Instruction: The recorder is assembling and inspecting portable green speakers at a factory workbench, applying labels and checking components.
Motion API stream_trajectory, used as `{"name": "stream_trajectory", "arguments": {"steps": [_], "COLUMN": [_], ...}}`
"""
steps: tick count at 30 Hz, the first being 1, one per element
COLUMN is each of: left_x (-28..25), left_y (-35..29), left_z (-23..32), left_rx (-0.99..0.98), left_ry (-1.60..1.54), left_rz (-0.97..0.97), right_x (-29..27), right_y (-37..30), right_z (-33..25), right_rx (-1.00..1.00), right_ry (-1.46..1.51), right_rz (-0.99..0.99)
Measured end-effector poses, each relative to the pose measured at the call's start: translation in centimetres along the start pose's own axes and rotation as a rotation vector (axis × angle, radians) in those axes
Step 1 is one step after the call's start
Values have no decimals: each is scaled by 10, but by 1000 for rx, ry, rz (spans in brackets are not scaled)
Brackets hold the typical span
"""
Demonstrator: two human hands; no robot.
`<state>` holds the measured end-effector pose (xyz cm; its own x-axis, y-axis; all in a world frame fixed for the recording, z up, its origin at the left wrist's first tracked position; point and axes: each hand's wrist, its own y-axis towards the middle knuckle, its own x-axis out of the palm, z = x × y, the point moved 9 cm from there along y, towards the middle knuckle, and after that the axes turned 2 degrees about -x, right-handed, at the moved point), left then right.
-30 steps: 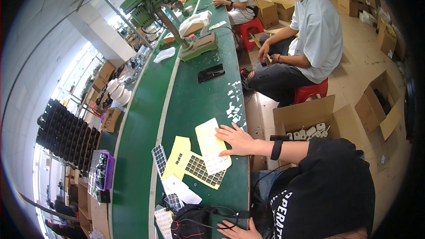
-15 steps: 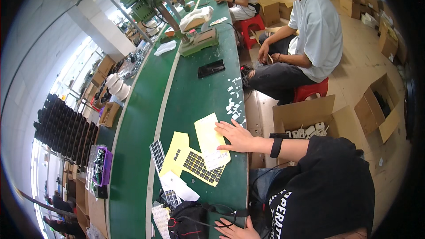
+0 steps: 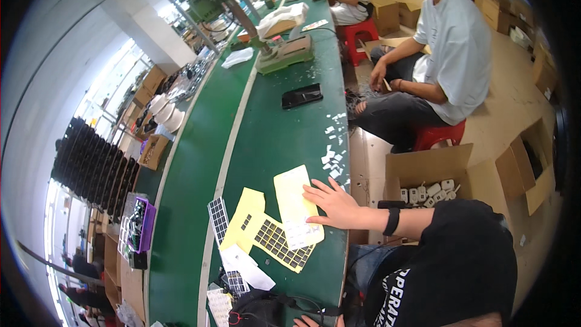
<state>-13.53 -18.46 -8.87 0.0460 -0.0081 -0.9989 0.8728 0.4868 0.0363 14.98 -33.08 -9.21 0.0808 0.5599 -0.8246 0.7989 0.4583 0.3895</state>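
My right hand point(image 3: 334, 204), fingers spread, lies on the right edge of a pale yellow sheet point(image 3: 290, 189) whose lower part is white with rows of small marks. Partly under that sheet is a yellow backing sheet point(image 3: 244, 197) with rows of small black rectangular stickers point(image 3: 279, 241). A white paper piece point(image 3: 253, 271) overlaps a white strip with dark rectangles point(image 3: 218, 221) to the left. At the lower edge my left hand point(image 3: 308, 322) is mostly cut off; its visible fingers are stretched out at the table edge, beside a black cloth bag point(image 3: 257, 310) with a dark cord.
Small white scraps point(image 3: 331, 160) lie along the table's right edge. Farther off are a black phone point(image 3: 302, 95) and a green drill press point(image 3: 284, 57). A person in white point(image 3: 451, 48) sits on a red stool point(image 3: 442, 135). A carton point(image 3: 426, 160) holds white parts.
The view has shifted, so the scene sits lower and farther right; less of my left hand shows. My right hand keeps its place on the sheet.
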Motion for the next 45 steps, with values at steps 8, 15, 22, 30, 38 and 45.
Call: {"name": "stream_trajectory", "arguments": {"steps": [8, 15, 22, 30, 38, 45], "left_x": [5, 8, 17, 13, -65, -224], "left_y": [16, 17, 5, 6, -19, -45], "left_z": [-8, -19, -23, -21, -44, -145], "left_rx": [-68, -117, -98, -18, 267, -189], "left_ry": [-106, -230, -127, -186, -723, -528], "left_rz": [-127, -102, -9, 70, -109, 449], "right_x": [-13, -29, -24, -17, -22, -18], "right_y": [7, 5, -7, -12, -14, -19], "right_z": [2, -5, 1, 19, 20, 11], "right_rx": [57, -30, 52, 86, 120, 137], "right_ry": [169, 374, 421, 350, 259, 316], "right_rz": [86, 251, 286, 397, 416, 405]}}
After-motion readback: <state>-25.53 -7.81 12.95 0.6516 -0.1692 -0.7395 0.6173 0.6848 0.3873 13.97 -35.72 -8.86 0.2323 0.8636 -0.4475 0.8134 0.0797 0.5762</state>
